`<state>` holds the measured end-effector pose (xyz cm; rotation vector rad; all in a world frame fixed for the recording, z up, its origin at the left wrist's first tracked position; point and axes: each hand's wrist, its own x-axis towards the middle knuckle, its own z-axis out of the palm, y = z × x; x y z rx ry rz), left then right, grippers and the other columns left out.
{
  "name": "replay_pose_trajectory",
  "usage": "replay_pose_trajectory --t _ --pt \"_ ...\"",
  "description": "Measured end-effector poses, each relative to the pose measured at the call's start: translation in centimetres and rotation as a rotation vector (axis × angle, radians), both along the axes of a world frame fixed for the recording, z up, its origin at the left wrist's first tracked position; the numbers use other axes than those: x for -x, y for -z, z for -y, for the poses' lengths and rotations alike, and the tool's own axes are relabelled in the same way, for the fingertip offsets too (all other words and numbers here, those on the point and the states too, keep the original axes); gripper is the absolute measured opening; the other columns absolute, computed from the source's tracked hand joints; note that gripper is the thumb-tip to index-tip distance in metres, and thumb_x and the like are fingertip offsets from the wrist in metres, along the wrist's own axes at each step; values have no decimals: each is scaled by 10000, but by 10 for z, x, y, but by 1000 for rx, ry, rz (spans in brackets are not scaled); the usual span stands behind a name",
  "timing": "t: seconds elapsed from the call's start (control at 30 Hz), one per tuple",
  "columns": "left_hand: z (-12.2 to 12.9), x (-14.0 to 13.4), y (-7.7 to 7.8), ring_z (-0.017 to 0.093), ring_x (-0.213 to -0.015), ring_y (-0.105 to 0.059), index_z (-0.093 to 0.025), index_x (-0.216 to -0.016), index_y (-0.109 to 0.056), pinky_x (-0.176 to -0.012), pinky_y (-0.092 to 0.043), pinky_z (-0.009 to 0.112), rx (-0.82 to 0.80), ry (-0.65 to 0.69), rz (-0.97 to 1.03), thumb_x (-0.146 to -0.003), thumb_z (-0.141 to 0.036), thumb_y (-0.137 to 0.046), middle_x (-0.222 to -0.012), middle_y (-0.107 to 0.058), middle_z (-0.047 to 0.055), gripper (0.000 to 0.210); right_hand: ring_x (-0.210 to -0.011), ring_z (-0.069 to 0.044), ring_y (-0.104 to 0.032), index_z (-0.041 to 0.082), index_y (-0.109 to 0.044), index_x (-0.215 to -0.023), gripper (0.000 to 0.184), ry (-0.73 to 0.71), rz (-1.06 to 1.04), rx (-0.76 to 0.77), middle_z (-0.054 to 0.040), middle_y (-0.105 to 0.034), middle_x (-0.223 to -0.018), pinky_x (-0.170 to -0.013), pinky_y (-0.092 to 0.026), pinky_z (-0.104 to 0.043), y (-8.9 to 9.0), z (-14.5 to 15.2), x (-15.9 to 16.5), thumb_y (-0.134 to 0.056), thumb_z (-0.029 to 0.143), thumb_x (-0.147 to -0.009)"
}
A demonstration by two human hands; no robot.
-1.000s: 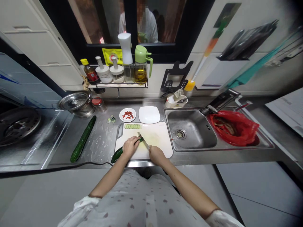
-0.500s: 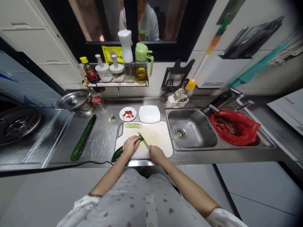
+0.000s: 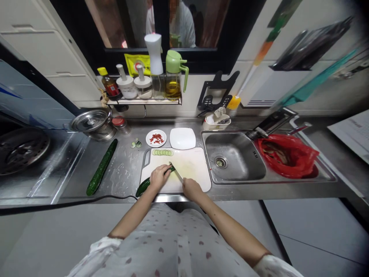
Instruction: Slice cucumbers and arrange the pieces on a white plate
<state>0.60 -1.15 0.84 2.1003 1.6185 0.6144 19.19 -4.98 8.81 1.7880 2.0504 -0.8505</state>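
On a white cutting board (image 3: 198, 165) lies a dark green cucumber (image 3: 143, 187), set at a slant. My left hand (image 3: 159, 177) is closed over its middle and pins it to the board. A knife (image 3: 178, 172) is in my right hand (image 3: 191, 188), fingers wrapped round the handle. Its blade is at the cucumber's cut right end, close to my left fingertips; whether it is in the flesh I cannot tell. Thin cucumber slices (image 3: 162, 152) lie in a row along the board's upper left.
Behind the board stand a plate of chopped red bits (image 3: 156, 138) and a white square plate (image 3: 182, 139). A whole cucumber (image 3: 102, 167) lies left, near cucumber scraps (image 3: 136, 143). To the right are the sink (image 3: 235, 157) and a red plastic bag (image 3: 300, 158). A black cable (image 3: 109, 197) runs along the front edge.
The view has shifted very slightly. Both hands, the knife and the cucumber keep nearly the same places on the board.
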Motion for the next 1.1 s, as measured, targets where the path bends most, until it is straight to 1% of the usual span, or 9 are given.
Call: replay_pose_trajectory --t 0.27,0.37,0.6,0.9,1.1 --pt "0 0 1 158 -997 -627 -284 -1147 -664 -901 -488 273 -30 -2 -13 -919 -315 -517 -1104 -691 14 273 -1005 -228 -633 118 -598 -1096 311 3 -11 -50 -165 -678 -1029 -781 -430 -285 14 -11 10 -346 114 -915" --pt "0 0 0 159 -997 -628 -284 -1141 -666 -898 -489 272 -35 0 -9 -918 -319 -519 -1103 -693 11 269 -1005 -228 -633 116 -599 -1099 312 2 -19 -47 -168 -676 -1037 -790 -432 -289 14 -11 10 -352 109 -909" --pt "1 -1 -2 158 -994 -632 -279 -1130 -670 -888 -494 270 -28 -8 -3 -916 -318 -522 -1110 -694 10 262 -1008 -236 -639 117 -604 -1111 318 0 13 2 -170 -678 -1051 -781 -437 -292 8 -2 3 -358 119 -910" --pt "0 -1 -2 161 -1008 -630 -268 -1125 -669 -899 -495 277 -47 4 2 -914 -308 -523 -1118 -693 14 260 -1003 -227 -645 117 -602 -1098 304 2 16 -21 -167 -680 -1043 -776 -444 -281 14 -9 11 -365 108 -908" --pt "0 0 3 161 -1010 -633 -272 -1116 -674 -903 -498 279 -53 -5 12 -910 -315 -528 -1114 -695 16 256 -1012 -220 -643 116 -594 -1103 308 -6 13 -43 -162 -682 -1034 -797 -447 -279 15 -10 14 -361 94 -903"
